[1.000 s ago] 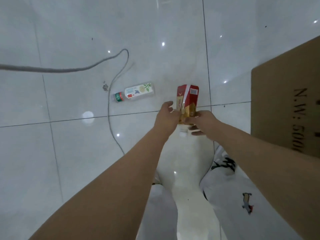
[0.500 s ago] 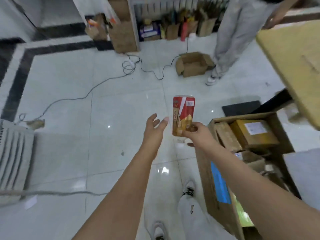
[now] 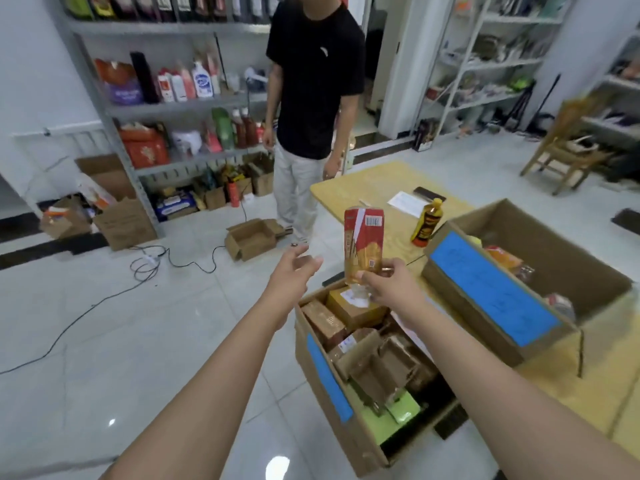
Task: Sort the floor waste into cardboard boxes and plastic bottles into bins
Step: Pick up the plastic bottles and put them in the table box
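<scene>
My right hand (image 3: 388,284) grips the bottom of a tall red and gold carton (image 3: 363,242), held upright above the far end of a cardboard box (image 3: 332,389) on the floor. That box carries a blue label and holds several flattened cartons and small boxes. My left hand (image 3: 292,273) hovers just left of the carton with its fingers spread and nothing in it. A second cardboard box (image 3: 485,292) with a blue label stands on the yellow table (image 3: 367,192) to the right and holds packets. An orange drink bottle (image 3: 427,223) stands on the table behind it.
A person in a black shirt (image 3: 313,81) stands beyond the table. A small open box (image 3: 251,239) and black cables (image 3: 152,261) lie on the white tiled floor. Stocked shelves (image 3: 173,98) line the back wall. A wooden chair (image 3: 568,147) is at the far right.
My view has lifted from the floor to the room. The carton came up from the floor. My left hand let go of it; only the right hand holds it, over the floor box.
</scene>
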The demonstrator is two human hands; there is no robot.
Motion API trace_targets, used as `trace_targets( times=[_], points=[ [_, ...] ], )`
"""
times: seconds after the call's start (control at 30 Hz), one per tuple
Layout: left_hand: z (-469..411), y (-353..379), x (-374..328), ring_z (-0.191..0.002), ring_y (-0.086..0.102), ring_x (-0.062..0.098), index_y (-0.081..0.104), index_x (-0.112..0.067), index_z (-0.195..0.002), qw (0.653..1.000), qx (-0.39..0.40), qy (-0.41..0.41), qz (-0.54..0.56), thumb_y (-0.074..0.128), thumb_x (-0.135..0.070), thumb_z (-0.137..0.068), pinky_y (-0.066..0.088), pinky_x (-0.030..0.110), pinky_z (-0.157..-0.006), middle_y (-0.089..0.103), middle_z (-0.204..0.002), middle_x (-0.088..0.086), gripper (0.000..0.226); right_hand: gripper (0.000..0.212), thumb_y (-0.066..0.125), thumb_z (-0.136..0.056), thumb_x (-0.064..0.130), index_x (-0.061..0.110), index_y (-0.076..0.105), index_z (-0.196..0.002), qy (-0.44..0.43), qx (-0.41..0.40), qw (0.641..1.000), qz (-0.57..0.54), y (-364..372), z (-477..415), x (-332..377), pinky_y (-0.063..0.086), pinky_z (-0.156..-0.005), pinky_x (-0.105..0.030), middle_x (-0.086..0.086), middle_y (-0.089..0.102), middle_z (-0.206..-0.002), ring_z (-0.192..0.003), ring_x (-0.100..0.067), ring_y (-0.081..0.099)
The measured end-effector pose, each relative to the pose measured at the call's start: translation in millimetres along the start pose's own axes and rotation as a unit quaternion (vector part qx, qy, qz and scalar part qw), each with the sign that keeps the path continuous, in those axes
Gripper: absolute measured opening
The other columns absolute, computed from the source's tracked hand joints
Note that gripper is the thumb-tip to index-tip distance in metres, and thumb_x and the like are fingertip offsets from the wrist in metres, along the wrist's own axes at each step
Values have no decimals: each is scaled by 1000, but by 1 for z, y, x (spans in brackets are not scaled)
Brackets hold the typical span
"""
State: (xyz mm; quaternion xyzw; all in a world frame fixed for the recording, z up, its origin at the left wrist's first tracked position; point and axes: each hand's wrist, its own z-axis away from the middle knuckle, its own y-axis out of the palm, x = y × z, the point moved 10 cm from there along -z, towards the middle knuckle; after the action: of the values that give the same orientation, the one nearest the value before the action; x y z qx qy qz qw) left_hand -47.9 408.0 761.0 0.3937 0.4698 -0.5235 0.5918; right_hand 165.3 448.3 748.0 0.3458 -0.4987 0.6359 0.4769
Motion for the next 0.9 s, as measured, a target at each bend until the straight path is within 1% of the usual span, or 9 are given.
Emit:
trace_targets(
  times=[0.07, 0.17, 0.33, 0.47, 0.53, 0.6, 0.7, 0.8, 0.9],
  points=[
    [-1, 30, -3, -124, 52, 18, 44, -35, -136, 1000, 19, -2, -19, 61, -46, -89, 43, 43, -105, 51, -138, -3, 51, 50, 78, -81, 25, 17, 46, -119, 9, -20, 999, -24, -35, 5, -9, 61, -74, -39, -5, 61, -112, -95, -21, 66],
    [-6, 80, -8, -121, 53, 17, 43, -36, -135, 998, 38, 2, -52, 61, -46, -89, 43, 41, -104, 51, -137, -4, 51, 50, 78, -82, 22, 16, 45, -120, 11, -48, 997, -62, -87, 4, -24, 59, -82, -43, -8, 61, -116, -100, -25, 66],
    [-21, 179, -16, -119, 54, 17, 40, -33, -138, 994, 77, 4, -83, 61, -46, -89, 47, 37, -97, 50, -137, -3, 55, 52, 77, -82, 34, 21, 49, -123, 0, -85, 995, -56, -182, -15, -42, 57, -86, -45, -3, 63, -116, -99, -20, 65],
    [-35, 265, -15, -122, 53, 19, 39, -32, -139, 989, 102, -10, -103, 62, -45, -89, 47, 41, -98, 50, -139, -3, 57, 52, 74, -86, 30, 21, 47, -129, -27, -124, 988, -88, -277, -38, -53, 56, -88, -51, -6, 64, -118, -101, -24, 67],
    [-42, 307, -11, -120, 54, 18, 39, -31, -140, 988, 112, -13, -108, 61, -44, -90, 46, 42, -101, 51, -137, -4, 56, 58, 71, -88, 30, 15, 45, -138, -46, -165, 983, -72, -328, -52, -60, 54, -93, -48, -6, 63, -124, -107, -23, 64],
    [-47, 349, -1, -121, 53, 18, 39, -31, -140, 986, 124, -22, -109, 61, -42, -90, 46, 45, -102, 50, -138, -3, 56, 59, 69, -89, 34, 15, 45, -140, -52, -196, 978, -47, -366, -64, -75, 52, -97, -44, -2, 61, -126, -111, -20, 61],
    [-45, 405, 19, -125, 50, 19, 38, -31, -141, 983, 145, -52, -104, 61, -34, -92, 43, 45, -106, 44, -143, -2, 55, 55, 68, -89, 37, 15, 50, -135, -50, -226, 973, -20, -399, -77, -104, 50, -98, -43, 0, 64, -119, -107, -18, 61],
    [-47, 447, 29, -128, 47, 19, 36, -31, -142, 977, 166, -61, -121, 60, -29, -93, 44, 39, -103, 40, -147, -4, 55, 59, 70, -85, 43, 16, 52, -134, -29, -234, 972, 18, -409, -93, -126, 50, -95, -44, -2, 64, -119, -104, -20, 61],
    [-56, 467, 28, -128, 47, 19, 36, -32, -142, 972, 169, -62, -150, 59, -28, -93, 44, 40, -103, 40, -147, -7, 54, 68, 69, -79, 55, 22, 49, -136, -3, -224, 974, 44, -413, -114, -151, 50, -94, -49, -3, 60, -123, -104, -21, 61]
  ],
)
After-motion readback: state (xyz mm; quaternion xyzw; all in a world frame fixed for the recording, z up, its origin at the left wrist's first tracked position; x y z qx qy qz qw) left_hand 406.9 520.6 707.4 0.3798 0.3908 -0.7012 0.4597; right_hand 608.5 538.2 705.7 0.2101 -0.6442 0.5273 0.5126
